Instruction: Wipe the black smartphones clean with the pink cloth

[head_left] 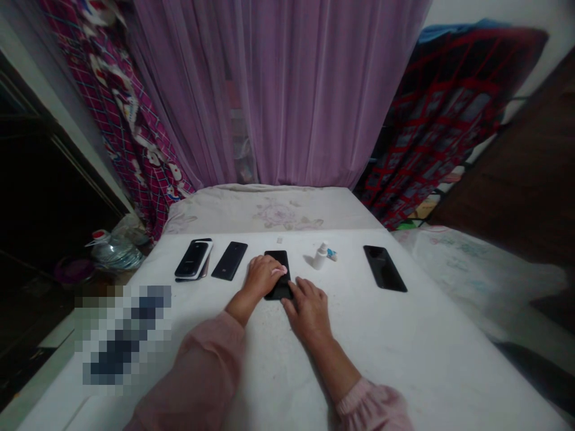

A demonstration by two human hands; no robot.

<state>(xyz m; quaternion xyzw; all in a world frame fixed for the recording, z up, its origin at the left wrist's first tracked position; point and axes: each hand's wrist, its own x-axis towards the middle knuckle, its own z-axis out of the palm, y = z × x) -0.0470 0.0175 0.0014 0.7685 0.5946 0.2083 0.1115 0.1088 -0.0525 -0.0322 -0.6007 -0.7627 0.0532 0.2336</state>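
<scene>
A black phone (280, 261) lies flat in the middle of the white table (404, 347). My left hand (263, 275) rests on its left side, fingers curled round a small pale pink cloth or wipe (279, 271) pressed to the screen. My right hand (309, 308) lies flat with fingers spread at the phone's near right corner, holding it down. Both arms wear pink sleeves.
Left of the middle phone lie another black phone (229, 260) and a stack of two or three phones (194, 259). To the right stand a small white spray bottle (320, 256) and a further black phone (385, 267). Purple curtain behind; a water jug (112, 248) at the left.
</scene>
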